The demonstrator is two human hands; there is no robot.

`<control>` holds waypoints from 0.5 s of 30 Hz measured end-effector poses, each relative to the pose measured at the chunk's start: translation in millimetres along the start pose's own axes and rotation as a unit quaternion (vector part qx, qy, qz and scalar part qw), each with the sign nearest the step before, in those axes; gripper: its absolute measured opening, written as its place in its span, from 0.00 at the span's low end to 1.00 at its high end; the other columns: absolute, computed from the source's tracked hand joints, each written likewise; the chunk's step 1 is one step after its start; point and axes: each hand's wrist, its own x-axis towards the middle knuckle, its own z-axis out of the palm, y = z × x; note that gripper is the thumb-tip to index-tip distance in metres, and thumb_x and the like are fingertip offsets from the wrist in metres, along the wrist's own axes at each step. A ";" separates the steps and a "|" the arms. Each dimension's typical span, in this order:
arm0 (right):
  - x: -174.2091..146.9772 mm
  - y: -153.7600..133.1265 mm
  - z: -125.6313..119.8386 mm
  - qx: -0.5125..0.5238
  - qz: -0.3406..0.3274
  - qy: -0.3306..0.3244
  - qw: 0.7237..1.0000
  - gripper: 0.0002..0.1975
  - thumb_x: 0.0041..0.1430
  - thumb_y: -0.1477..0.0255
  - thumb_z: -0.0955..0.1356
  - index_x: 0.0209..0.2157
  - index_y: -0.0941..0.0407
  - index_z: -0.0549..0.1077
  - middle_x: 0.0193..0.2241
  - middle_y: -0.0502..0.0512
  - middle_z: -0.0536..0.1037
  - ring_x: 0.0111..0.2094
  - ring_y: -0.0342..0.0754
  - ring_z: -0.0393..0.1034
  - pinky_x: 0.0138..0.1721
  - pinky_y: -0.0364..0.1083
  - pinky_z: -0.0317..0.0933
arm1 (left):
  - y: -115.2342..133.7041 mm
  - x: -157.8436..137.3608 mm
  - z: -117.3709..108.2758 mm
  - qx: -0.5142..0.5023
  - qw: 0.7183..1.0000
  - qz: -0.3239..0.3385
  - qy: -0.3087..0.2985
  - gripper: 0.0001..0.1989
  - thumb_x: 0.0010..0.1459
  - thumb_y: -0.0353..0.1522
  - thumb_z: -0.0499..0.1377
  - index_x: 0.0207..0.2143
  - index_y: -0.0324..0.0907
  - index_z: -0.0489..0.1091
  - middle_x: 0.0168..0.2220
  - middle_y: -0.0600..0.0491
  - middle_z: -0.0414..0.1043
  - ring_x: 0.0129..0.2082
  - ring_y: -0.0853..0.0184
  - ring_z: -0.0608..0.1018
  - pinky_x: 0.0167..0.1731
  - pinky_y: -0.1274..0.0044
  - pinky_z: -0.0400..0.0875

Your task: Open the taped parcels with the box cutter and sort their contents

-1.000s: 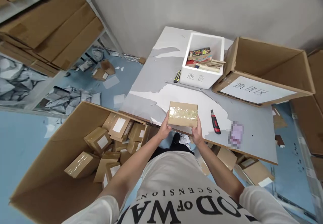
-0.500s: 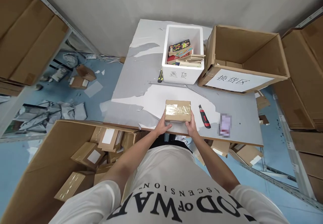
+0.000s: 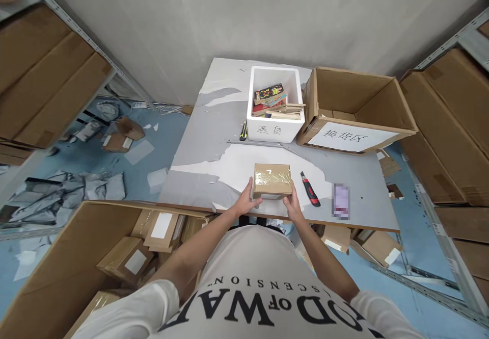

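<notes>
A small taped cardboard box (image 3: 272, 180) is at the front of the table, with shiny clear tape over its top. My left hand (image 3: 246, 200) grips its left side and my right hand (image 3: 293, 205) its right side, thumbs toward me. To the right of my right hand lies a red and black utility knife (image 3: 310, 190). Farther right is a blurred-out purple item (image 3: 341, 201). Whether the box's underside touches the table (image 3: 187, 176) is hidden.
Behind stand a white foam box (image 3: 273, 131) holding several books and a large open carton (image 3: 353, 135) with a handwritten label. A yellow-black cutter (image 3: 243, 131) lies beside the foam box. At lower left, a big carton (image 3: 49, 272) holds several parcels. Shelves with cartons flank both sides.
The camera view has tilted up, so the table and its things appear lower. Both hands stay on the small box, which looks tipped slightly, showing more of its near side.
</notes>
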 end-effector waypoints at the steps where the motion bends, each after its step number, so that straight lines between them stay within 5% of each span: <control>1: -1.4 0.5 -2.3 -0.004 0.003 0.006 1.000 0.49 0.55 0.44 0.63 0.68 0.54 0.40 0.69 0.64 0.44 0.67 0.56 0.46 0.64 0.60 0.46 | -0.3 -0.6 -1.4 0.021 1.000 0.010 -0.008 0.51 0.42 0.46 0.69 0.65 0.43 0.51 0.67 0.43 0.49 0.69 0.49 0.46 0.66 0.53 0.36; 6: -4.0 -12.7 -13.0 -0.059 -0.021 0.012 0.998 0.50 0.54 0.44 0.63 0.68 0.53 0.40 0.70 0.61 0.38 0.69 0.55 0.34 0.66 0.60 0.38 | 1.2 -9.6 -2.9 0.019 0.997 0.070 -0.014 0.48 0.50 0.50 0.63 0.67 0.45 0.46 0.70 0.46 0.38 0.69 0.52 0.44 0.66 0.57 0.37; 10: 1.7 -29.9 -9.2 -0.066 -0.032 0.016 0.997 0.49 0.55 0.43 0.62 0.68 0.55 0.41 0.69 0.61 0.41 0.69 0.54 0.37 0.66 0.58 0.42 | -1.0 -17.6 4.8 -0.008 0.995 0.093 -0.019 0.48 0.52 0.55 0.58 0.68 0.46 0.43 0.70 0.49 0.35 0.69 0.54 0.43 0.67 0.60 0.37; 15: 16.0 -44.3 -3.7 -0.074 0.066 0.099 0.990 0.42 0.61 0.47 0.58 0.67 0.57 0.48 0.67 0.64 0.51 0.67 0.54 0.49 0.65 0.58 0.46 | -12.2 -10.5 13.3 -0.094 0.987 -0.097 0.090 0.43 0.57 0.60 0.42 0.67 0.44 0.49 0.70 0.49 0.39 0.69 0.55 0.45 0.66 0.60 0.47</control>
